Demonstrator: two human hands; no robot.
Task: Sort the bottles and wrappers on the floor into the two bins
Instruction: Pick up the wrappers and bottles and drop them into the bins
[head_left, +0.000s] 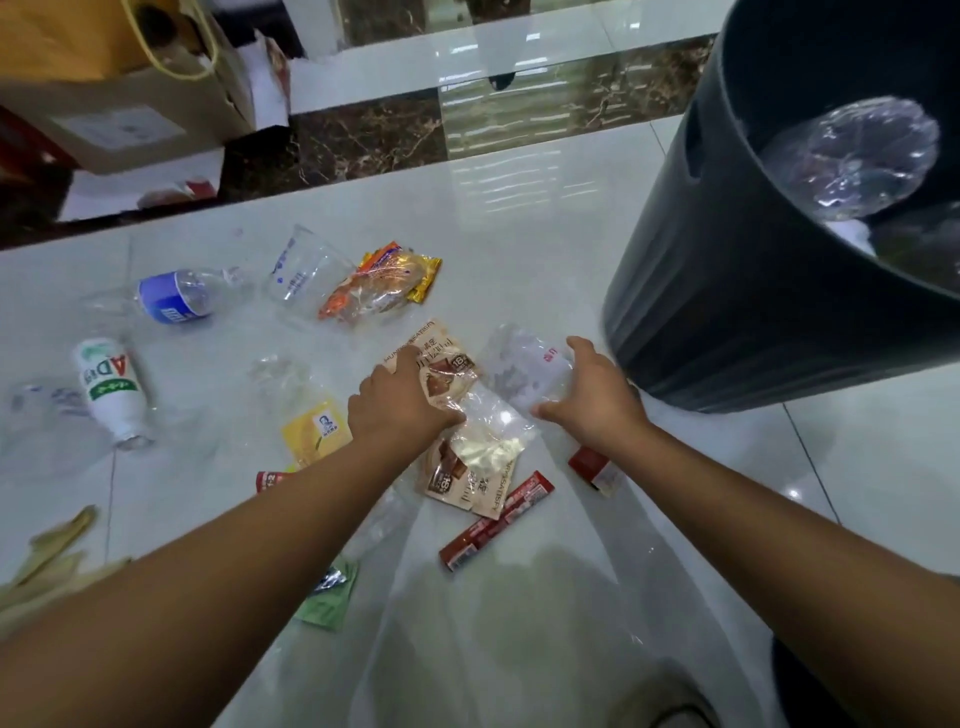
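My left hand (400, 402) grips a beige and brown snack wrapper (447, 364) lying on the white tiled floor, thumb at its clear lower end. My right hand (592, 395) curls around a crushed clear plastic bottle (519, 364) just right of that wrapper, close to the foot of a dark bin (727, 270). That bin holds a clear bottle (862, 156). On the floor to the left lie a blue-labelled bottle (176, 299), a white bottle (109, 389), a clear cup (301, 275) and an orange bread wrapper (384, 286).
A second beige wrapper (467, 478), red stick wrappers (493, 519), a yellow wrapper (317, 431) and a green one (327, 597) lie near my arms. Clear plastic film (519, 634) spreads below them. Cardboard boxes (130, 119) stand at the back left beyond a dark marble strip.
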